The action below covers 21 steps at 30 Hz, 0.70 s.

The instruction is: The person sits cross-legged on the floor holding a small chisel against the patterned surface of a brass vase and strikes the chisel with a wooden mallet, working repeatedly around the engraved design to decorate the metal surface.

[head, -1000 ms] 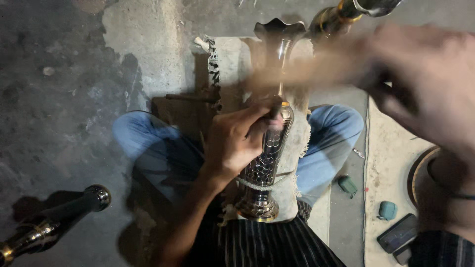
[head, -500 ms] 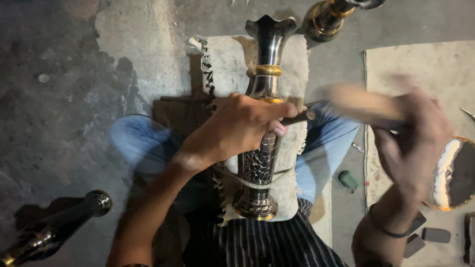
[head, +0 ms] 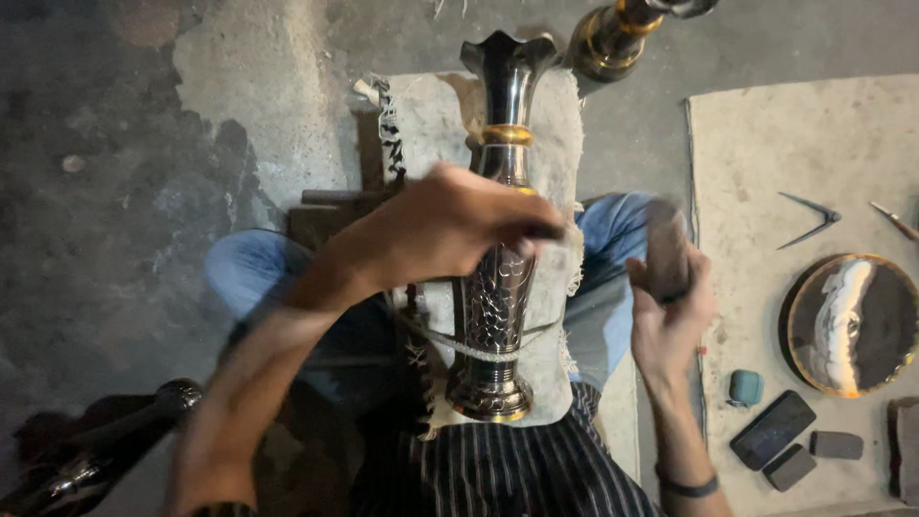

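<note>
Your left hand [head: 450, 225] reaches across the dark engraved metal vase [head: 498, 258], fingers curled around a thin dark tool [head: 541, 231] pressed to its body. The vase lies lengthwise on a pale cloth [head: 555, 124] over your lap, flared mouth pointing away. Your right hand [head: 670, 306] hangs just beside the vase at your right knee, closed around a wooden mallet [head: 667, 251], blurred in motion. Half a second ago that hand was raised further right with the mallet level; now it sits lower and closer. On the mat [head: 766, 144] to the right, a round dish [head: 852, 324] holds a dark, white-streaked mass.
</note>
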Each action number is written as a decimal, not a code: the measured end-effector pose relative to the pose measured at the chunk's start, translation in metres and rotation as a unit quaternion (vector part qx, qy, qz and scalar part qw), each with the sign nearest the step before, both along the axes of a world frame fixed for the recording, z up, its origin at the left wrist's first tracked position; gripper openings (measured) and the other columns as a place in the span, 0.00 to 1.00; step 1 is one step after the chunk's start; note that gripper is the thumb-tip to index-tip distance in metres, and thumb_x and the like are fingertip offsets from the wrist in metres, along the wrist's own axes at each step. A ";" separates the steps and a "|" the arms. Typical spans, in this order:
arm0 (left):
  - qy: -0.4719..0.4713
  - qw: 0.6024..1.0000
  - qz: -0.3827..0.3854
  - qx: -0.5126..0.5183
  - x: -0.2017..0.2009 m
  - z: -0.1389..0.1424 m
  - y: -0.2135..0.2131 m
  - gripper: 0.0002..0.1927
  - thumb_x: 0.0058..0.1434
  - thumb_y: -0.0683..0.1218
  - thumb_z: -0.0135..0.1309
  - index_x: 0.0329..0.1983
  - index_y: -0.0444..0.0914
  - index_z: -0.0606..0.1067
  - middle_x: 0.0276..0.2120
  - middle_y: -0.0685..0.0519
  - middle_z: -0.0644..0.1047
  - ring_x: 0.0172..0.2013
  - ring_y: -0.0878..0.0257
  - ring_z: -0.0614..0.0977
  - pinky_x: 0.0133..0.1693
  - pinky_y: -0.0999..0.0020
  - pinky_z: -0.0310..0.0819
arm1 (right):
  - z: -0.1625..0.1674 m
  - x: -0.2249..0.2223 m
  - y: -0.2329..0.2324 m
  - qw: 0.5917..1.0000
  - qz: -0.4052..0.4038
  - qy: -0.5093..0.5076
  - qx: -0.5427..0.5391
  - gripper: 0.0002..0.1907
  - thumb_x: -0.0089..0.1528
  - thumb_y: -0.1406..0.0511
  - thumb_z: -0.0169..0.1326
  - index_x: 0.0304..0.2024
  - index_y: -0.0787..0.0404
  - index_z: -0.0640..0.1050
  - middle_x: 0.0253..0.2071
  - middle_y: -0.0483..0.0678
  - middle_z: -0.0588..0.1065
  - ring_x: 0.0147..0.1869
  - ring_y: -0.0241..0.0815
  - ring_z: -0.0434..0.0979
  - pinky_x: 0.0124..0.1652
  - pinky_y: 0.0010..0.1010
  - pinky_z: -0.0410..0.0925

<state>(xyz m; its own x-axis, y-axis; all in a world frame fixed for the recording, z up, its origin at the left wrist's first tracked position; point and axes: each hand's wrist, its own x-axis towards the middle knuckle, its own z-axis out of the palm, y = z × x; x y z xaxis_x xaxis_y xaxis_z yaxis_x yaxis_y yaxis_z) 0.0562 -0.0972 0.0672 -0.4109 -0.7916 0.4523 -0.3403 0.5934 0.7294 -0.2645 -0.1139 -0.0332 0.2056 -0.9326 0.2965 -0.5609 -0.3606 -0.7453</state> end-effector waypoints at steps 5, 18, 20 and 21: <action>0.239 0.959 0.110 0.108 0.003 -0.006 0.040 0.05 0.72 0.37 0.57 0.48 0.38 0.74 0.43 0.53 0.83 0.44 0.63 0.88 0.48 0.71 0.87 | -0.036 0.013 -0.005 0.972 -0.103 -0.101 0.184 0.23 0.63 0.69 0.66 0.57 0.67 0.70 0.40 0.47 0.75 0.41 0.37 0.74 0.43 0.28 0.70; 0.202 0.945 0.228 0.114 -0.022 -0.021 0.044 0.08 0.69 0.34 0.56 0.50 0.36 0.76 0.38 0.54 0.84 0.41 0.67 0.88 0.46 0.75 0.83 | 0.123 0.043 -0.103 0.960 0.217 0.124 -0.127 0.29 0.61 0.85 0.56 0.63 0.66 0.69 0.49 0.54 0.71 0.49 0.46 0.75 0.51 0.36 0.71; 0.197 0.947 0.227 0.113 -0.022 -0.019 0.043 0.08 0.69 0.34 0.55 0.50 0.36 0.76 0.38 0.54 0.84 0.41 0.67 0.88 0.45 0.74 0.83 | 0.146 0.064 -0.102 0.969 0.234 -0.053 -0.053 0.28 0.66 0.84 0.55 0.66 0.66 0.65 0.52 0.51 0.68 0.48 0.43 0.72 0.51 0.32 0.71; 0.194 0.948 0.227 0.112 -0.022 -0.019 0.043 0.08 0.69 0.34 0.54 0.50 0.36 0.76 0.39 0.54 0.84 0.41 0.67 0.88 0.45 0.74 0.83 | 0.155 0.076 -0.099 0.956 0.264 -0.125 -0.005 0.30 0.64 0.83 0.53 0.66 0.64 0.64 0.55 0.48 0.69 0.48 0.39 0.74 0.52 0.30 0.75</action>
<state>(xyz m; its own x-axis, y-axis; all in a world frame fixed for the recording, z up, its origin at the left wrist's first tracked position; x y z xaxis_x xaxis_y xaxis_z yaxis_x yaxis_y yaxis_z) 0.0345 -0.0545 0.0482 0.1580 -0.9409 0.2995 -0.2046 0.2655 0.9422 -0.1888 -0.2124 0.1220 0.5698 -0.7149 0.4053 -0.1036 -0.5517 -0.8276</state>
